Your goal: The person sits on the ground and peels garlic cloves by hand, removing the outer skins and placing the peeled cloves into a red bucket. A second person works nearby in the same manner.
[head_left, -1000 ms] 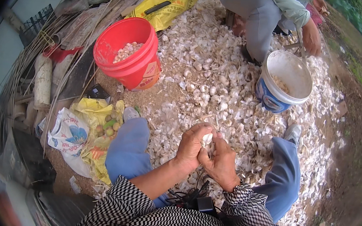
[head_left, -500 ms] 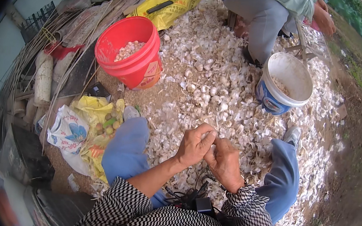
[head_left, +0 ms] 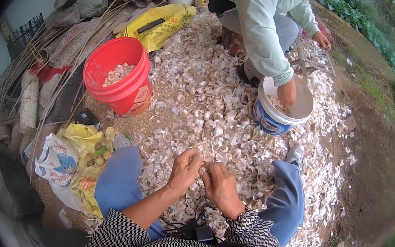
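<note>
My left hand point(head_left: 185, 170) and my right hand point(head_left: 220, 186) meet between my knees, fingertips pinched together on a small pale garlic piece point(head_left: 203, 168) that is mostly hidden by the fingers. Below and around them lies a wide pile of white garlic skins and bulbs point(head_left: 210, 105). A red bucket point(head_left: 119, 77) holding peeled cloves stands to the left. A white and blue bucket point(head_left: 279, 116) stands further off to the right.
Another person in a light green top point(head_left: 260, 18) squats across the pile with one hand in the white bucket. Yellow bags point(head_left: 164, 20), sacks, pipes and canes crowd the left. A patterned bag of small round fruits point(head_left: 97, 152) lies by my left knee. Grass borders the right.
The other person has leaned in and put a hand into the white bucket. My two hands stayed together between my knees, working the same small piece.
</note>
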Tool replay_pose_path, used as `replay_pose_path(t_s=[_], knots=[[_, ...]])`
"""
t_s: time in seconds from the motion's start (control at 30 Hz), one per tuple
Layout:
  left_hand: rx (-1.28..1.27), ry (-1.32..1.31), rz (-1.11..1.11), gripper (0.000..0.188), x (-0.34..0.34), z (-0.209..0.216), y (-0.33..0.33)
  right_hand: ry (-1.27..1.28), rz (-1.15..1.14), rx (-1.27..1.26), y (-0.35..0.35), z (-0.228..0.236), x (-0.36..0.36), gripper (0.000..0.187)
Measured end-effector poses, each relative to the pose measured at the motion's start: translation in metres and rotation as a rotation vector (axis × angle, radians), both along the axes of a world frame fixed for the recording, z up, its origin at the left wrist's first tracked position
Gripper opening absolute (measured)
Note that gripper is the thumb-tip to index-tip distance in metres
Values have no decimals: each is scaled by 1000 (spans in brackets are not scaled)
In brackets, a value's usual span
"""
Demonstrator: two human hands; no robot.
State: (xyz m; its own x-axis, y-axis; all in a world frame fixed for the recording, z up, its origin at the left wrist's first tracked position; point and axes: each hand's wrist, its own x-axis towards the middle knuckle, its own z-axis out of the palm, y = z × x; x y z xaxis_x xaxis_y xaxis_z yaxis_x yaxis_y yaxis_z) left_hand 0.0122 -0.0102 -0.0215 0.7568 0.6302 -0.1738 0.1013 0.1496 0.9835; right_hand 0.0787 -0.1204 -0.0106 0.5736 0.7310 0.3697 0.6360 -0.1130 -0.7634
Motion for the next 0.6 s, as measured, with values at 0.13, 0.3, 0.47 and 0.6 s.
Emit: replay_pose_path(t_s=[0.13,0.3,0.47,0.6], knots=[[131,-52,94,15,3,-2,-8,-1,-85,41,8,-4,-8,11],[285,-172,97,18,7,2,-17,407,-182,118,14,-19,9,18],[-40,-102,51,15,-3,5,0,1203,7,127,21,3,11,20],[-169,-92,119,13,-23,7,12,1550,-21,171,34,-9,2,12]])
